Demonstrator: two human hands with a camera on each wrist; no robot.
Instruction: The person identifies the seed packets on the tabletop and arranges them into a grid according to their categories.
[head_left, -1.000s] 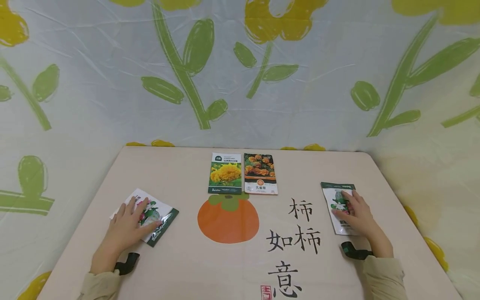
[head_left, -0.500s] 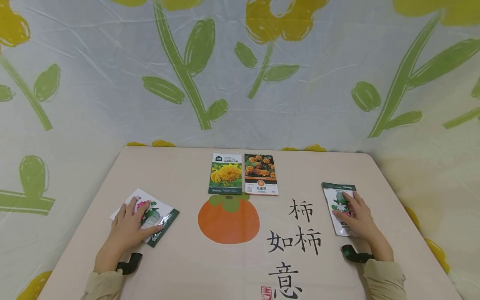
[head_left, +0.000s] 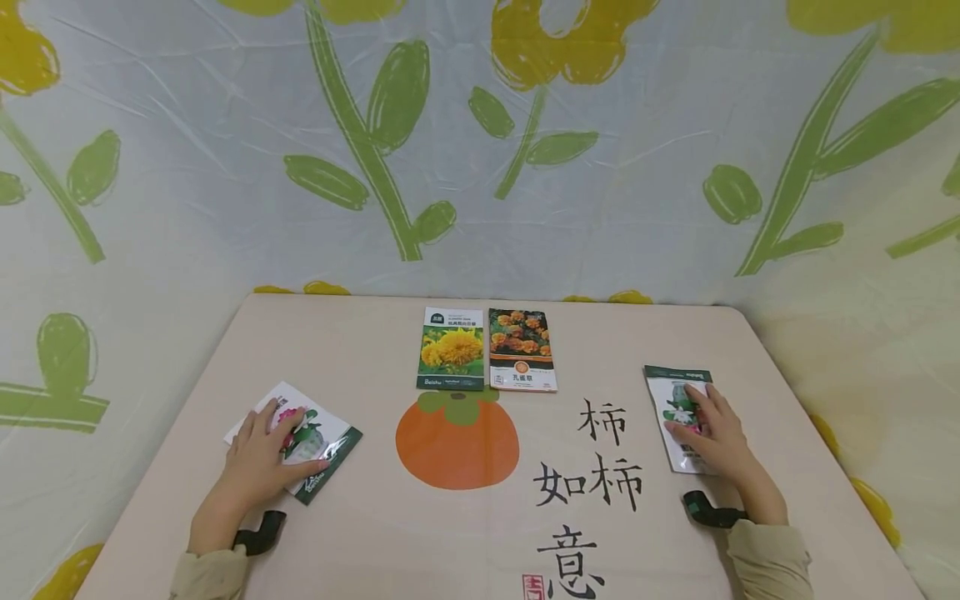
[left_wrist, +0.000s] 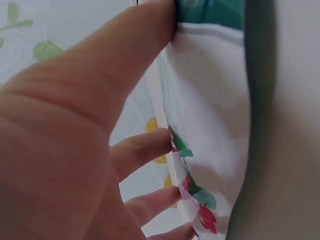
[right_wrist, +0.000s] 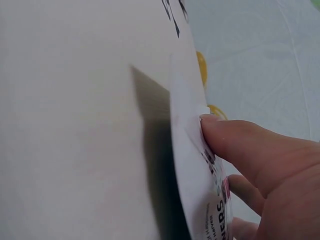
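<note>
The left hand (head_left: 251, 462) lies palm down near the surface's (head_left: 360, 542) left edge, fingers spread across a slanted white packet (head_left: 318, 442), thumb on its green band. The right hand (head_left: 722, 437), near the right edge, rests spread fingers on another packet (head_left: 673, 415) beneath.

My khaki left sleeve (head_left: 210, 575) and matching right sleeve (head_left: 771, 557), both lightly creased, stop short of my bare fingers (left_wrist: 142, 149). I wear a black, elbow-shaped left wrist camera (head_left: 264, 534); my right wrist camera (head_left: 717, 513), equally black and bent, shows a small dark-green patch (head_left: 693, 505).
</note>
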